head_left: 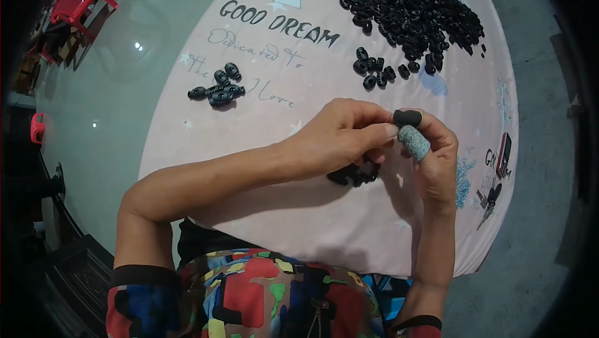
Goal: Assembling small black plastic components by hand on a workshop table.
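Note:
My left hand (340, 135) and my right hand (438, 157) meet fingertip to fingertip above the table. Both are closed in a pinch; whatever small thing sits between the fingers is hidden. On my right index finger is a black finger cover (407, 118), and a speckled grey one (414, 142) wraps the thumb. Under my left hand lie several small black plastic pieces (355, 174), partly covered by it. Farther off, to the left, rests a small group of black barrel-shaped plastic pieces (223, 93) like cord locks. Another small group (373, 68) lies beyond my hands.
A large heap of black plastic pieces (412, 10) covers the far right of the table, which has a pale pink printed cloth (268, 132). Near the right edge are a red and black handset-like device (503, 156) and a dark-handled cutting tool (490, 204). Red plastic chair (78, 1) stands far left.

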`<state>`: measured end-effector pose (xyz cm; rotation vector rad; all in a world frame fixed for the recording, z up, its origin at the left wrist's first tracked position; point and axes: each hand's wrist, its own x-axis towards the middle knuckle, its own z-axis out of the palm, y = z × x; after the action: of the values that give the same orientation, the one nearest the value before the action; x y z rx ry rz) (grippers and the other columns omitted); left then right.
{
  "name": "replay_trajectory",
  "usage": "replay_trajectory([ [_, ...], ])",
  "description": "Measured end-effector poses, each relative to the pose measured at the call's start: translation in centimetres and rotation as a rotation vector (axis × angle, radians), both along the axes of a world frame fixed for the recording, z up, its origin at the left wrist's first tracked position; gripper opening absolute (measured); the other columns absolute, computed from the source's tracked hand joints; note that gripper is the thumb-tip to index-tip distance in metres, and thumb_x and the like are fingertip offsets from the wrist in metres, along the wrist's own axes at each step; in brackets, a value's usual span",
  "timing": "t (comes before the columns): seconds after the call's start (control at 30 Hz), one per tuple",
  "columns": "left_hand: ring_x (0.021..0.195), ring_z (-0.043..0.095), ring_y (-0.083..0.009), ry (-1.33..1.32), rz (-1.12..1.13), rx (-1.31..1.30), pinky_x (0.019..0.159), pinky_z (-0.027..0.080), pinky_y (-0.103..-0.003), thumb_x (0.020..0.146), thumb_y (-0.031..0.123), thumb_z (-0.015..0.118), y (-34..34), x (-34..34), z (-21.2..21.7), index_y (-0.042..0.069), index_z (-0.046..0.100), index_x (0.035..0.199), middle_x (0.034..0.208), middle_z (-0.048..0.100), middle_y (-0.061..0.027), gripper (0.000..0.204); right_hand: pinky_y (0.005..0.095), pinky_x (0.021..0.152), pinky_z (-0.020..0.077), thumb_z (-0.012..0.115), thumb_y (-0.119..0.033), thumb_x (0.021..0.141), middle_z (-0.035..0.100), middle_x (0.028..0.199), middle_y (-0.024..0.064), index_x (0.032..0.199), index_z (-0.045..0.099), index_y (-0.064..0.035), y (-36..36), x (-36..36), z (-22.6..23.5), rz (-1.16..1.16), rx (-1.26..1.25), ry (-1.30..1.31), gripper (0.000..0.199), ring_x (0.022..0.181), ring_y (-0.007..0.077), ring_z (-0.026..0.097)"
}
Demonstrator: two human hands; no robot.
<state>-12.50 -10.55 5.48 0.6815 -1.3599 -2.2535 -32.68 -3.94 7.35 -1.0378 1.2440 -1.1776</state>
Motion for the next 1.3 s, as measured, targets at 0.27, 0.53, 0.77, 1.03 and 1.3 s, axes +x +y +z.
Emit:
replay_trajectory([
  [0.27, 0.075, 0.063, -0.0048, 0.053, 0.003, 0.041, 0.065, 0.049, -0.019, 0.106, 0.022, 0.062, -1.0, -1.3, -2.3, 0.003, 0.069, 0.109, 0.088, 0.07, 0.0001, 0.02, 0.0209, 0.073, 0.0476, 0.067, 0.003, 0.092, 0.069, 0.104, 0.0061, 0.107, 0.074, 0.0026, -0.1, -0.7, -0.6, -0.016, -0.268, 0.358, 0.016, 0.084, 0.0066, 0.059],
  [0.53, 0.068, 0.067, -0.0145, -0.31, 0.226, -0.87, 0.06, 0.053, -0.031, 0.098, 0.01, 0.064, -4.1, 0.6, -0.6, 0.0, 0.07, 0.114, 0.079, 0.069, -0.011, 0.02, 0.0215, 0.074, 0.0496, 0.059, 0.004, 0.097, 0.07, 0.095, 0.0008, 0.109, 0.068, 0.0019, 0.4, -3.8, -0.5, -0.049, 0.115, 0.411, 0.015, 0.083, 0.006, 0.061],
  [0.77, 0.09, 0.067, -0.0385, -0.526, 0.252, -1.216, 0.08, 0.055, -0.046, 0.092, 0.017, 0.07, -6.6, -2.0, -3.9, 0.004, 0.072, 0.117, 0.098, 0.066, -0.0164, 0.028, 0.022, 0.075, 0.049, 0.056, 0.003, 0.098, 0.066, 0.095, 0.0007, 0.108, 0.066, 0.0039, -1.4, -4.0, -0.3, -0.113, -0.057, 0.64, 0.014, 0.085, 0.0069, 0.06],
  [1.03, 0.075, 0.069, -0.0248, -0.371, 0.321, -1.024, 0.07, 0.056, -0.035, 0.098, 0.013, 0.064, -7.1, -0.2, -2.8, 0.004, 0.071, 0.117, 0.094, 0.072, -0.0139, 0.022, 0.0225, 0.065, 0.0447, 0.06, -0.003, 0.099, 0.065, 0.086, -0.0033, 0.102, 0.068, 0.0014, -7.2, -0.2, -0.8, -0.074, -0.047, 0.467, 0.01, 0.076, 0.0041, 0.055],
  [1.3, 0.065, 0.059, -0.004, 0.167, 0.231, 0.345, 0.061, 0.049, -0.018, 0.103, 0.012, 0.065, -4.0, 1.4, -1.7, 0.003, 0.067, 0.117, 0.089, 0.069, -0.0027, 0.016, 0.0202, 0.071, 0.0479, 0.07, -0.001, 0.096, 0.071, 0.096, -0.0012, 0.113, 0.074, 0.0017, -5.3, 0.7, 0.1, -0.051, -0.202, 0.391, 0.018, 0.082, 0.0033, 0.059],
])
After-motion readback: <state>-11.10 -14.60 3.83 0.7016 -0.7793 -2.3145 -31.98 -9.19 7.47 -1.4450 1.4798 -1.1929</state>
